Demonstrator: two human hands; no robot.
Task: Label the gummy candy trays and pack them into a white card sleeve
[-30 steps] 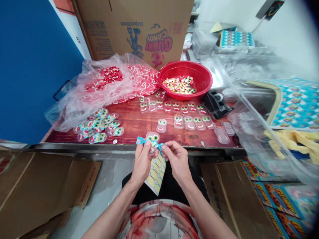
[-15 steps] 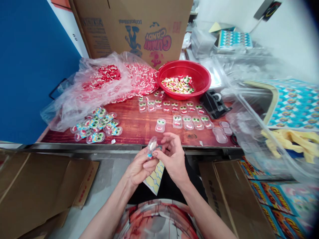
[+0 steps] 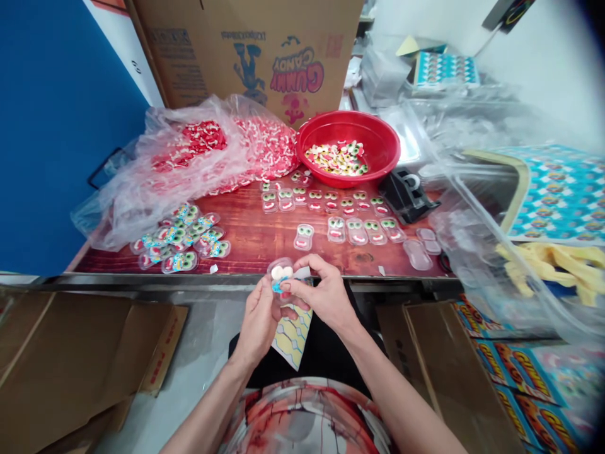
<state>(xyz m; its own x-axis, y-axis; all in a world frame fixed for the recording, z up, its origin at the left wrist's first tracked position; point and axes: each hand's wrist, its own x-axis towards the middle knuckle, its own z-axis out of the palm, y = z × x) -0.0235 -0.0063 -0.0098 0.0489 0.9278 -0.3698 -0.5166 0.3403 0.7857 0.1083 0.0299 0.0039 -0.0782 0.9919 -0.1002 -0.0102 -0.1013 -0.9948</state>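
My left hand (image 3: 259,315) is closed around a small clear plastic candy case (image 3: 280,263), held tilted just off the table's front edge. White round candies show through its upper end. A blue sticker (image 3: 278,285) lies across its middle. Thumb and index finger of my right hand (image 3: 324,290) pinch the sticker's loose, pale end, the thumb against the case. Beneath my hands, a sheet with a yellow pattern (image 3: 292,337) rests on my lap. On the table lie filled cases (image 3: 304,237) with green eyes and red mouths, in loose rows.
A pile of stickered cases (image 3: 182,236) lies left, below a plastic bag of red-and-white candies (image 3: 212,151). Behind stand a red basin (image 3: 350,180) of candies and a carton (image 3: 236,57). A black tape dispenser (image 3: 407,197) and empty cases (image 3: 416,255) are right.
The case has turned and shifted slightly left, so the white candies and blue sticker now face up. My right fingers have moved closer over the sticker.
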